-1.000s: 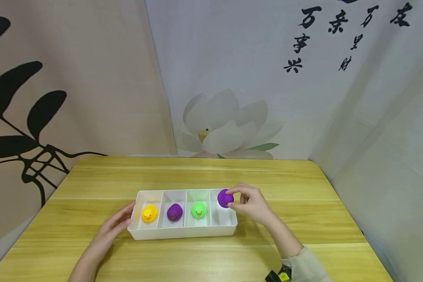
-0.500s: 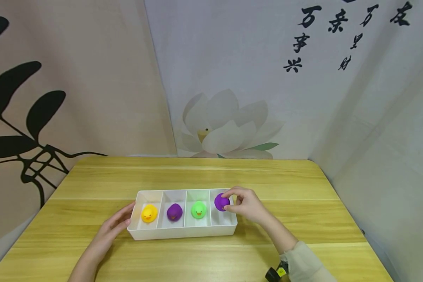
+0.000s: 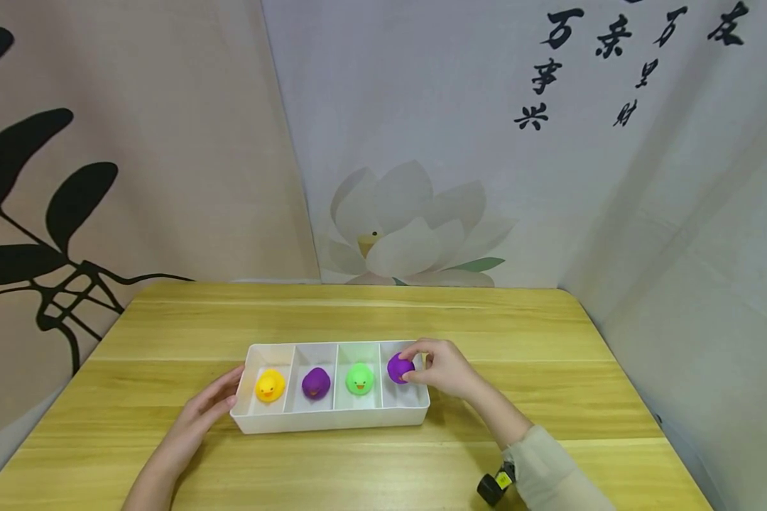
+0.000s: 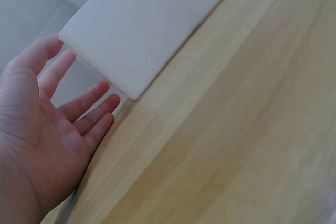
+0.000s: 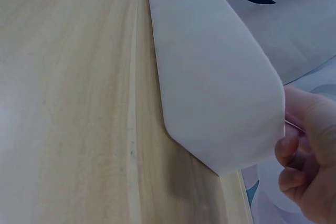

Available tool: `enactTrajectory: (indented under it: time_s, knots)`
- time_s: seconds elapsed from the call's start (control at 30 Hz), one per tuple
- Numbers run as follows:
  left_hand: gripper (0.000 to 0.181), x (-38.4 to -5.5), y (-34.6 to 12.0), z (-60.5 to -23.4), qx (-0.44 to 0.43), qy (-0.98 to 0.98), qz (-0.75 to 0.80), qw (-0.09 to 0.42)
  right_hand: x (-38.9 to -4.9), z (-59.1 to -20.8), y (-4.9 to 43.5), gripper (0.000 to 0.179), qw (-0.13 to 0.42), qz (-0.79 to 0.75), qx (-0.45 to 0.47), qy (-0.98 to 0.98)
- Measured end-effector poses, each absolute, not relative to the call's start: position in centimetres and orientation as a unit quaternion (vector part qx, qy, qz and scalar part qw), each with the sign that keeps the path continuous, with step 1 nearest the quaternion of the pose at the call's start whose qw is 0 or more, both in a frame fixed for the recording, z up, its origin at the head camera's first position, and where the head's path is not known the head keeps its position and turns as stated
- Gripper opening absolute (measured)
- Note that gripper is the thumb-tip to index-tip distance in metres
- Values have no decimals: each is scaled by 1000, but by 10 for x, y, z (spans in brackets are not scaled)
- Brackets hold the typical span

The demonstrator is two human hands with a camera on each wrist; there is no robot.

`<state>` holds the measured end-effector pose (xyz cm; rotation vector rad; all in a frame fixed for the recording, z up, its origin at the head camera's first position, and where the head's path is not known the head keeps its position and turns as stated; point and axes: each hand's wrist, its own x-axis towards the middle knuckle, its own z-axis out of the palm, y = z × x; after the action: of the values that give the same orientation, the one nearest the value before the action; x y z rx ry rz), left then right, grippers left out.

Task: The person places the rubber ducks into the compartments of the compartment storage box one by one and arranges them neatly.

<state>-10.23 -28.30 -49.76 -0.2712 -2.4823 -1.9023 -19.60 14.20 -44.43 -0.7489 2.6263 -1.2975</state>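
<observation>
A white tray (image 3: 332,421) with a row of compartments lies on the table, its front wall toward me. Its rightmost compartment is where my right hand (image 3: 446,369) pinches a purple rubber duck (image 3: 398,368) between thumb and forefinger, low behind the rim. In the right wrist view the tray's wall hides that duck. My left hand (image 3: 206,410) touches the tray's left end with nearly straight fingers (image 4: 84,100). From left to right, the other compartments hold a yellow rubber duck (image 3: 270,386), another purple rubber duck (image 3: 316,384) and a green rubber duck (image 3: 359,379).
The wooden table (image 3: 332,468) extends all around the tray. Behind it hang cloth curtains (image 3: 415,106) with a printed lotus, dark leaves and characters. A black strapped device (image 3: 495,485) sits at the right wrist, by the sleeve (image 3: 550,472).
My right hand has moved a little left and down, bringing the purple rubber duck from the tray's back right corner lower into the rightmost compartment. The left hand stays in place.
</observation>
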Motion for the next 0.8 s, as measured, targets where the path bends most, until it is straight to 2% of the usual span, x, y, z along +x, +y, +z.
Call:
enactTrajectory:
  time_s: [0.8]
  knots:
    - [45,-102,-282,-497,-92,-790,-606,6,-211,-444,132,22,132,-346,-261,891]
